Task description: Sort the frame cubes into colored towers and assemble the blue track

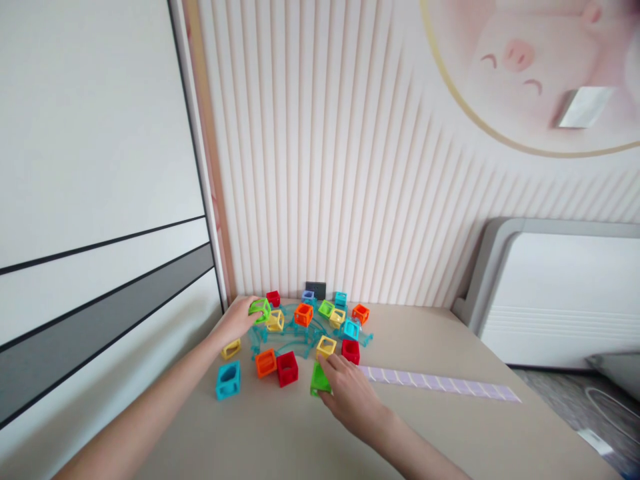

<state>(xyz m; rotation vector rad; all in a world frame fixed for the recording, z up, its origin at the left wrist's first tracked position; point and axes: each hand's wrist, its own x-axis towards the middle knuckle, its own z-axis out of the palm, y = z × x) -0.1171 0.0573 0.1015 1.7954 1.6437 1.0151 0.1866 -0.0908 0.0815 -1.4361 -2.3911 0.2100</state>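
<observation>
At the far left of the pile, my left hand has its fingers closed round a light green hollow cube block. My right hand grips a solid-looking green block near the middle of the table. Just behind it sits a yellow block, with a red block to its right. A yellow block lies close to the green one in my left hand. Left of my right hand are a red block, an orange block and a blue block.
Clear teal curved track pieces lie among several coloured blocks on the beige table. A purple strip with pale marks runs rightward. A ribbed wall stands behind, a white cabinet at left, a small black object at the back.
</observation>
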